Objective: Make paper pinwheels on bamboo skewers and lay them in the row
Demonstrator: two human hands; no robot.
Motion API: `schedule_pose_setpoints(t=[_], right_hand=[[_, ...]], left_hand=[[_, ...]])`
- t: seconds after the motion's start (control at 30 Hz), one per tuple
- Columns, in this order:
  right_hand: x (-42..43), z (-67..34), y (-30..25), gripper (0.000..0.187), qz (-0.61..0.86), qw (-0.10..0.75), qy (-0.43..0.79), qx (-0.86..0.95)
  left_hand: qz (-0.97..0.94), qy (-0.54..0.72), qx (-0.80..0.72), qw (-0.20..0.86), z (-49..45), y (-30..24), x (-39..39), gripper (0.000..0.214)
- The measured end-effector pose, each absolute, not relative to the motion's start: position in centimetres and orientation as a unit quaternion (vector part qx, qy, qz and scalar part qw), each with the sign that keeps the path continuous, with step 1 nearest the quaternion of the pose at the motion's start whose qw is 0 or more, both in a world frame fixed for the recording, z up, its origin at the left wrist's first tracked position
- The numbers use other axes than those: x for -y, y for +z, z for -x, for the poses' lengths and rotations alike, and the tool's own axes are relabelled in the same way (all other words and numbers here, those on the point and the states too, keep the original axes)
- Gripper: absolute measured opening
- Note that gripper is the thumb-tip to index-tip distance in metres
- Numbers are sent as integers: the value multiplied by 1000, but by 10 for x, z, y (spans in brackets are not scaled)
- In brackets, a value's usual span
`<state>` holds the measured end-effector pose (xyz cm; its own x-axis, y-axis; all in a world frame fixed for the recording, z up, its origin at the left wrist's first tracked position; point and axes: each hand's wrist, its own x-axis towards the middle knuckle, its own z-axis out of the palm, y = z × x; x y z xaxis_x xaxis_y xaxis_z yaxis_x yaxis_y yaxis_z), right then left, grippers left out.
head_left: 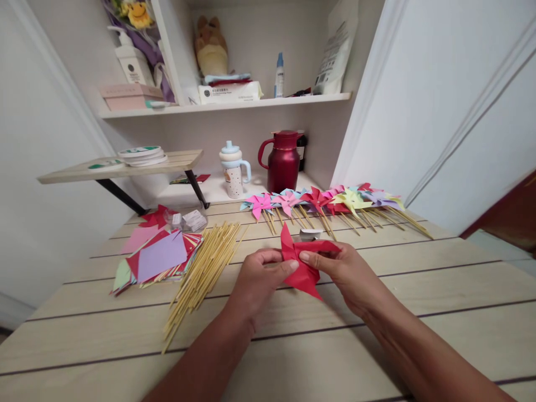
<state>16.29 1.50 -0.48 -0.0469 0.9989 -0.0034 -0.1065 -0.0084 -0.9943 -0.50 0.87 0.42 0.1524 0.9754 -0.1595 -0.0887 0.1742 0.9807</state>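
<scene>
**Red paper [304,273] pinched in both hands over the tabletop [377,346]**

We note both hands meeting over the middle of the tabletop. The left hand [262,273] pinches the left edge of the red paper, thumb on top and the other fingers curled beneath. The right hand [339,271] pinches the right side, thumb pressed on the upper face and fingers behind. The sheet is partly folded, with one point standing up and another pointing down toward us. We cannot tell whether the lower tip touches the wood.

Left of the hands lies a loose pile of bamboo sticks [201,268], with a fanned stack of coloured paper [161,254] just beside it. Beyond the hands, a row of finished pinwheels [318,201] lies flat. Behind that row stand a red jug [283,162] and a cup with a blue lid [233,170].
</scene>
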Motion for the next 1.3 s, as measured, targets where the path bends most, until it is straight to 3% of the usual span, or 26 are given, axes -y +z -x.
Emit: schedule_pose_setpoints(t=[0.57, 0.77, 0.87, 0.97, 1.3], right_hand=[[-14, -160, -8, 24, 469, 503, 541, 484], [-17, -169, -13, 20, 448, 605, 402, 521], [-16, -170, -15, 8, 433, 579, 286, 628], [-14, -165, -15, 13, 399, 557, 197, 701], [-13, -163, -16, 5, 406, 519, 220, 719]], left_hand=[[-432, 481, -478, 595, -3, 2, -7, 14], [-322, 562, -447, 617, 11, 3, -16, 25], [-294, 585, -432, 620, 17, 3, -20, 30], [-302, 584, -424, 622, 16, 2, -20, 31], [-343, 562, -405, 635, 11, 5, -11, 26]])
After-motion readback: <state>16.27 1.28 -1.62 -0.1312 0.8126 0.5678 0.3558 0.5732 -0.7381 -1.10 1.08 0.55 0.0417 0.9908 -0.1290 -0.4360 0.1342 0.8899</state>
